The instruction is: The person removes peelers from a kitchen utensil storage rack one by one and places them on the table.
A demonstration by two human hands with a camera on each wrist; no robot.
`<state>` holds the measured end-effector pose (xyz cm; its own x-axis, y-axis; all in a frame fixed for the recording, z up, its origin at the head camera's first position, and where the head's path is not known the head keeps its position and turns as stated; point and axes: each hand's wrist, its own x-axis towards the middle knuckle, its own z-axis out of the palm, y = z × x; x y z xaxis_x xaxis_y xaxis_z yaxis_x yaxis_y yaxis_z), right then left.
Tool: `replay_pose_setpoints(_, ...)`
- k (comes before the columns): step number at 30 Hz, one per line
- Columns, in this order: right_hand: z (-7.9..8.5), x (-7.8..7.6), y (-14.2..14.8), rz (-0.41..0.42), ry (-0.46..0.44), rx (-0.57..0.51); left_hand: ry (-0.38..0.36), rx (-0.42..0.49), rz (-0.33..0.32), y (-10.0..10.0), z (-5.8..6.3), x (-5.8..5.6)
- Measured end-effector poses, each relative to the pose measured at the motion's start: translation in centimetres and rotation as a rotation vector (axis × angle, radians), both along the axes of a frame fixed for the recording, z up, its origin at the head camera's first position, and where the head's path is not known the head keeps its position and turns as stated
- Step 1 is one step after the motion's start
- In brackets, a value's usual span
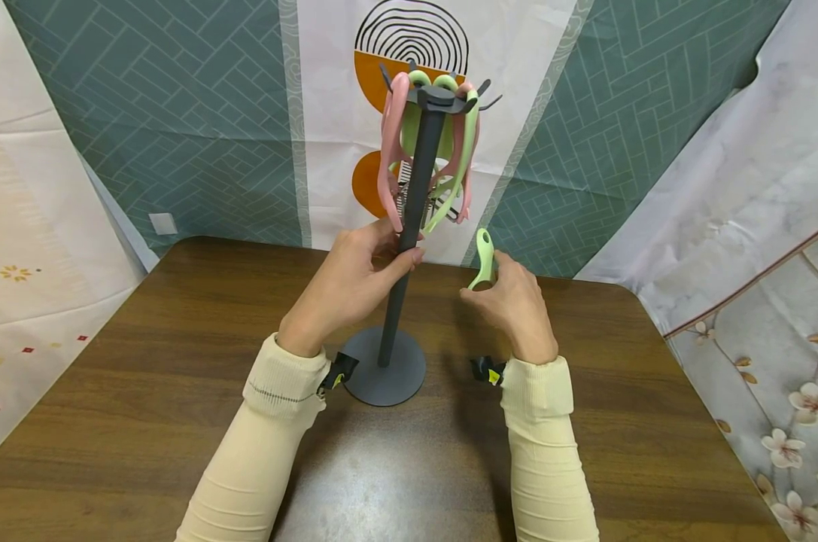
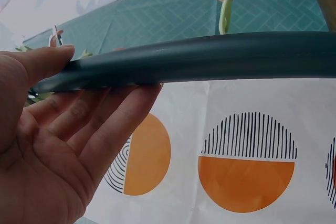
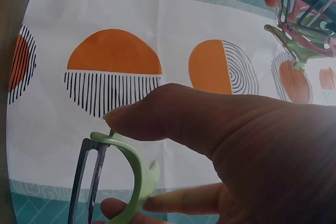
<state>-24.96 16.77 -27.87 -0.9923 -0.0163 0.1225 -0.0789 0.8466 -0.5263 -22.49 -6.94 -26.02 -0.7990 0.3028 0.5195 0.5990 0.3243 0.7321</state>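
Note:
A dark grey stand [image 1: 396, 301] with a round base and hooks on top rises from the table. My left hand [image 1: 348, 286] holds its pole just under the hanging tools, thumb on one side and fingers on the other. Several pink peelers [image 1: 393, 143] and green peelers [image 1: 472, 143] hang from the hooks, partly hidden by one another and the pole. Right of the pole, my right hand [image 1: 515, 301] pinches a green peeler [image 3: 139, 177] at its head, handle end up in the head view. Its metal blade [image 3: 94, 177] shows in the right wrist view.
The brown wooden table [image 1: 199, 376] spreads around the stand's base. Behind it hangs a patterned cloth [image 1: 530, 188] with teal panels and orange shapes. A white flowered cloth [image 1: 788, 421] borders the right, another pale cloth [image 1: 36, 248] the left.

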Motion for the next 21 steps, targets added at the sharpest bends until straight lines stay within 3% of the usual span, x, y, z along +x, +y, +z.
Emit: replay_pose_setpoints(21,-0.91,-0.63,0.06,0.006,-0.008,0.026,-0.001,-0.001,0.006,0.00,0.02,0.05)
